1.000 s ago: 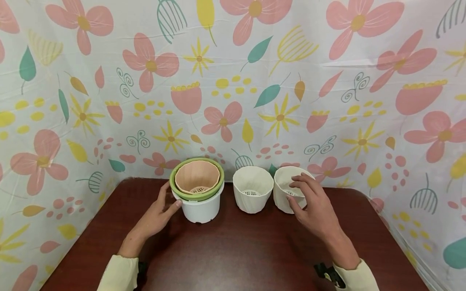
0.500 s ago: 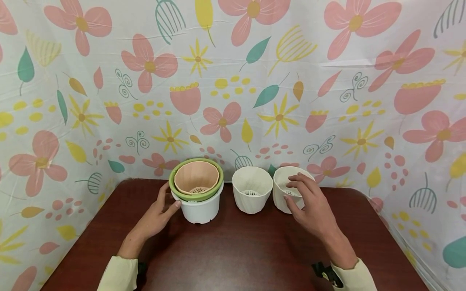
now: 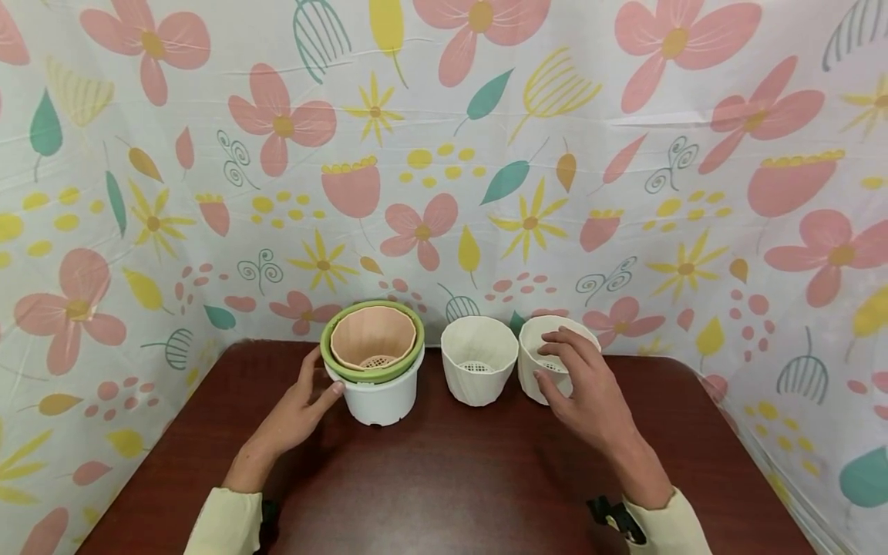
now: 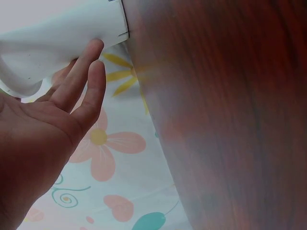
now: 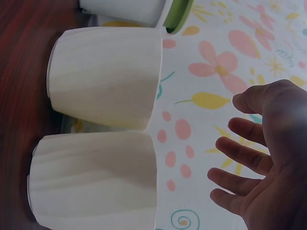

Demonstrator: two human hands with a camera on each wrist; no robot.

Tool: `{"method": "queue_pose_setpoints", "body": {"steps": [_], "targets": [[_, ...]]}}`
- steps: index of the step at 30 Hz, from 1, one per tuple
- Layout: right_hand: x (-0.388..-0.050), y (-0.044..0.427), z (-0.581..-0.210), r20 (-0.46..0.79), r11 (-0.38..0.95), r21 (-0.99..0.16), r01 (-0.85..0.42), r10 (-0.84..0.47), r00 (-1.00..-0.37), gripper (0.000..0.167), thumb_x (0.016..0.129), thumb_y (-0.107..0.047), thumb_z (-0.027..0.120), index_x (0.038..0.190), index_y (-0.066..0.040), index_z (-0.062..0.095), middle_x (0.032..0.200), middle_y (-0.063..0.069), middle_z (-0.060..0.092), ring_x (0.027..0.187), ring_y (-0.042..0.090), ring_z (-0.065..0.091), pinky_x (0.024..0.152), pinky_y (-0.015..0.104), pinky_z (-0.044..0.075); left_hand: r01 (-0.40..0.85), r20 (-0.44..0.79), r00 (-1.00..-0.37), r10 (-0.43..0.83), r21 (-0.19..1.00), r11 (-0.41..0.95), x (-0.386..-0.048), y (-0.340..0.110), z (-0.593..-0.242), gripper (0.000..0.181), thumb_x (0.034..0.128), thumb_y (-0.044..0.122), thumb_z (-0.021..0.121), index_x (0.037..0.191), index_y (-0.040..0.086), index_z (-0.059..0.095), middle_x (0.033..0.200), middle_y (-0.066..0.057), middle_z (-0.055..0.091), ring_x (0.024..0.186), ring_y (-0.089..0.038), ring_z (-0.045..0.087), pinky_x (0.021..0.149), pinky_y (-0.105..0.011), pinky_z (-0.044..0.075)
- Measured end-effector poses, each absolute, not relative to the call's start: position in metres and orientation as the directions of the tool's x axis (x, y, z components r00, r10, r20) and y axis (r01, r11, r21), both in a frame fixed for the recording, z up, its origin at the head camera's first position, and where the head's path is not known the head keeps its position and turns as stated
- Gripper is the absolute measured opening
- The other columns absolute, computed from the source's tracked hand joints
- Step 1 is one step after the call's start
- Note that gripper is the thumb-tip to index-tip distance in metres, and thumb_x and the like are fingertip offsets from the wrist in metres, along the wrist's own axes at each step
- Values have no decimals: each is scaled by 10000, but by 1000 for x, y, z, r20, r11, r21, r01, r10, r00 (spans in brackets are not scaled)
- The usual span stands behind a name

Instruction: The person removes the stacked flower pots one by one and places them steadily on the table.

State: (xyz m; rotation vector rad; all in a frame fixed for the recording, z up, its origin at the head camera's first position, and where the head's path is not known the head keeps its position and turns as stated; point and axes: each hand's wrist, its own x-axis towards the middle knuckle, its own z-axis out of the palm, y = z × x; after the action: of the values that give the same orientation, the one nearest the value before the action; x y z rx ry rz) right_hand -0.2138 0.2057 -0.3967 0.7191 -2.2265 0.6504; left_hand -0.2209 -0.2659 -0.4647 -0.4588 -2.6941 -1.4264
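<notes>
At the back left stands a stack of flower pots: a white pot (image 3: 380, 402) below, a green pot (image 3: 381, 376) in it, a peach pot (image 3: 373, 339) on top. My left hand (image 3: 294, 412) rests against the left side of the white pot, thumb near its rim, fingers loosely extended along its wall. To the right, two cream fluted pots stand side by side, a nearer-to-middle one (image 3: 479, 381) and a right one (image 3: 530, 374). My right hand (image 3: 590, 393) hovers over the right cream pot, hiding part of it; in the right wrist view its relaxed fingers are apart from both pots.
The dark red-brown table (image 3: 430, 486) carries all the pots along its back edge. A white floral cloth (image 3: 430, 154) hangs close behind them and on both sides. Black wrist straps (image 3: 617, 518) show below the hands.
My right hand has shifted slightly left above the right cream pot. The left hand and the pots hold their places; the whole view drifts a little.
</notes>
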Motion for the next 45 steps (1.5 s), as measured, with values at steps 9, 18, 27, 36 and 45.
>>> {"method": "queue_pose_setpoints", "body": {"steps": [9,18,27,36,45], "targets": [[-215,195,-395,739,696,-250,-673,-312,-597,302,886,-102,832,1150,-33,701,1345,158,639,1330,371,553,1162,244,348,294,195,-952,236,798,526,-221,-266,-464,791,1113,428,561,1688,328,27,1489,-197,506,1326,-408,591,1074,-629,480],[-215,188,-393,733,678,-262,-686,-323,-599,320,884,-100,846,1164,-53,698,1349,141,638,1349,355,544,1179,236,345,287,189,-954,234,804,521,-221,-267,-466,769,1116,424,556,1683,327,47,1453,-172,515,1260,-357,635,1035,-572,522],[-215,182,-391,727,673,-272,-687,-324,-606,339,861,-95,875,1152,-58,705,1344,129,643,1312,328,568,1136,308,402,292,193,-953,235,796,529,-222,-267,-465,784,1114,426,559,1685,332,31,1467,-179,495,1291,-380,610,1049,-601,504],[-214,179,-391,712,676,-272,-685,-338,-616,312,893,-125,847,1162,-60,704,1358,135,636,1330,312,554,1129,343,421,280,179,-956,234,799,533,-220,-267,-465,776,1118,429,547,1685,337,25,1454,-180,492,1239,-343,649,1036,-580,516],[-215,175,-392,727,650,-265,-712,-350,-590,295,896,-105,832,1156,-50,703,1345,143,634,1305,328,565,1120,353,416,273,173,-958,229,799,535,-221,-267,-465,773,1115,438,550,1682,342,33,1428,-170,527,1216,-306,664,1032,-564,524]]}}
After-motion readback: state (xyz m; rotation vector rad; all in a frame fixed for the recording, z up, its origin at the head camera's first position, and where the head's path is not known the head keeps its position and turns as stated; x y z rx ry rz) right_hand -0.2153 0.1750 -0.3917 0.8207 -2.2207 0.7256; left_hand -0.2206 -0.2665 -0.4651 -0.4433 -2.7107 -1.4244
